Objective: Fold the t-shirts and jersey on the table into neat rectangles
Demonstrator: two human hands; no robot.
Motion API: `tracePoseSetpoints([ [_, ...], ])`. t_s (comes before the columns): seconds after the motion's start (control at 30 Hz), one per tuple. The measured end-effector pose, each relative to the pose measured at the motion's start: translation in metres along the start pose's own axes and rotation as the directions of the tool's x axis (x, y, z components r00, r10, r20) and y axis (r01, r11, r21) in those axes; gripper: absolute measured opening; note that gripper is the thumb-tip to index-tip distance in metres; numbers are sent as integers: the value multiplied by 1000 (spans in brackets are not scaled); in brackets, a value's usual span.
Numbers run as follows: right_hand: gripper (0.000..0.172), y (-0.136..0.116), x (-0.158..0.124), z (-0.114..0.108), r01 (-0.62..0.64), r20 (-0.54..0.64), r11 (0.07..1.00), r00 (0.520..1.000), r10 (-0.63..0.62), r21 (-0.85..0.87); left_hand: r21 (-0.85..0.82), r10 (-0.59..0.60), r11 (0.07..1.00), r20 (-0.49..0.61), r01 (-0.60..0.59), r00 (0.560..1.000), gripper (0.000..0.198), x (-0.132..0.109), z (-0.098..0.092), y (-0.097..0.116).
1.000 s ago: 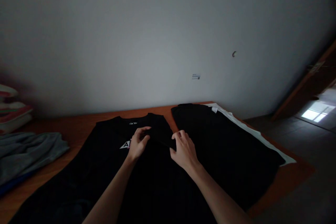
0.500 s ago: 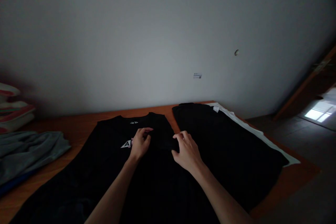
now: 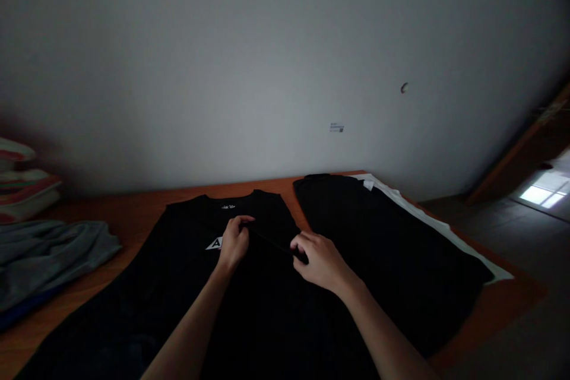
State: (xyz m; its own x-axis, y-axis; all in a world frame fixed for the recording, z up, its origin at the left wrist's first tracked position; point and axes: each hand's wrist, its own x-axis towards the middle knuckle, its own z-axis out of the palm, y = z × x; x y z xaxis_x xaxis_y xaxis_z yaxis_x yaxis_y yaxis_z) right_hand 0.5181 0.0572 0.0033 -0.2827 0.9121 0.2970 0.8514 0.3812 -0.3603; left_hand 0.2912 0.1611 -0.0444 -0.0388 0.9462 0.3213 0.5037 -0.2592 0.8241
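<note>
A black T-shirt (image 3: pixel 178 285) lies spread on the wooden table, its neckline toward the wall and a white triangular print (image 3: pixel 214 243) on the chest. My left hand (image 3: pixel 235 242) pinches the cloth just right of that print, thumb and fingers closed. Over at the shirt's right side, my right hand (image 3: pixel 318 258) is closed on a fold of the same black fabric, which stretches in a raised line between both hands. The shirt's lower part runs out of view beneath my forearms.
Right of the shirt lies another black garment (image 3: pixel 392 255) over a white one (image 3: pixel 499 276). At the left are a grey garment (image 3: pixel 53 255) and striped folded cloth (image 3: pixel 31 187). The wooden table (image 3: pixel 129 208) meets a pale wall (image 3: pixel 222 71) behind.
My right hand's fingers have closed on the shirt's cloth and the left hand's fingers have drawn together. A fold of fabric is now pulled taut between them.
</note>
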Motion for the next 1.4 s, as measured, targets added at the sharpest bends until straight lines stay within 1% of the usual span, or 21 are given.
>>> tracePoseSetpoints([
  [0.07, 11, 3, 0, 2, 20, 37, 999, 999, -22, 30, 32, 13, 999, 12, -14, 1000, 37, 1, -2, 1],
  [0.13, 8, 5, 1, 5, -6, 54, 996, 999, 1, 88, 64, 34, 997, 26, -36, 999, 37, 1, -5, 3],
  [0.23, 18, 8, 4, 6, -62, 22, 981, 998, 59, 181, 118, 60, 991, 49, -65, 997, 35, 0, -8, 4],
  [0.3, 28, 14, 4, 4, -91, 2, 975, 996, 93, 203, 156, 74, 984, 67, -84, 995, 33, -2, -9, 6],
  [0.4, 47, 26, 0, 0, -96, 85, 974, 993, 80, 204, 211, 101, 969, 117, -125, 988, 33, -4, -12, 7],
  [0.47, 53, 33, -3, -1, -87, 139, 972, 989, 57, 216, 248, 114, 957, 161, -152, 980, 34, -5, -15, 8],
  [0.6, 42, 42, -6, 3, -88, 106, 969, 992, 65, 232, 327, 96, 929, 236, -172, 967, 34, -4, -21, 4],
  [0.7, 37, 45, -5, 6, -61, 95, 972, 995, 40, 227, 359, 75, 916, 291, -182, 954, 34, -1, -26, 1],
  [0.77, 35, 46, -4, 6, -47, 78, 975, 997, 31, 218, 371, 61, 911, 315, -182, 947, 36, -1, -30, 5],
  [0.83, 30, 47, -3, 5, -44, 65, 977, 997, 31, 208, 383, 73, 901, 324, -201, 943, 37, -3, -33, 18],
  [0.87, 27, 48, -3, 4, -46, 62, 978, 997, 34, 204, 374, 109, 895, 342, -242, 933, 37, -6, -33, 28],
  [0.9, 25, 48, -2, 4, -49, 63, 978, 997, 37, 202, 345, 165, 888, 381, -305, 910, 34, -10, -32, 39],
  [0.93, 24, 49, -2, 3, -53, 66, 978, 997, 41, 202, 294, 235, 875, 439, -385, 867, 28, -14, -28, 51],
  [1.0, 23, 51, -1, 3, -73, 73, 974, 996, 59, 215, 157, 362, 831, 576, -533, 733, 17, -27, -18, 74],
  [1.03, 23, 52, -1, 3, -88, 77, 970, 994, 72, 228, 122, 391, 805, 627, -580, 674, 19, -34, -11, 83],
  [1.07, 23, 53, -1, 3, -105, 83, 964, 993, 87, 243, 122, 398, 779, 662, -615, 635, 25, -40, -3, 90],
  [1.1, 23, 53, 0, 3, -121, 88, 958, 991, 101, 259, 149, 387, 755, 685, -639, 617, 30, -46, 4, 94],
  [1.13, 22, 54, 0, 3, -133, 93, 952, 989, 111, 274, 191, 365, 735, 697, -651, 617, 32, -51, 10, 96],
  [1.23, 22, 55, 1, 3, -145, 106, 942, 987, 118, 304, 265, 315, 720, 699, -641, 642, 23, -59, 22, 93],
  [1.3, 21, 55, 1, 2, -145, 110, 940, 987, 116, 308, 256, 319, 725, 698, -639, 641, 16, -58, 22, 90],
  [1.4, 21, 54, 1, 1, -135, 94, 948, 989, 113, 287, 209, 350, 738, 695, -642, 628, 14, -56, 16, 92],
])
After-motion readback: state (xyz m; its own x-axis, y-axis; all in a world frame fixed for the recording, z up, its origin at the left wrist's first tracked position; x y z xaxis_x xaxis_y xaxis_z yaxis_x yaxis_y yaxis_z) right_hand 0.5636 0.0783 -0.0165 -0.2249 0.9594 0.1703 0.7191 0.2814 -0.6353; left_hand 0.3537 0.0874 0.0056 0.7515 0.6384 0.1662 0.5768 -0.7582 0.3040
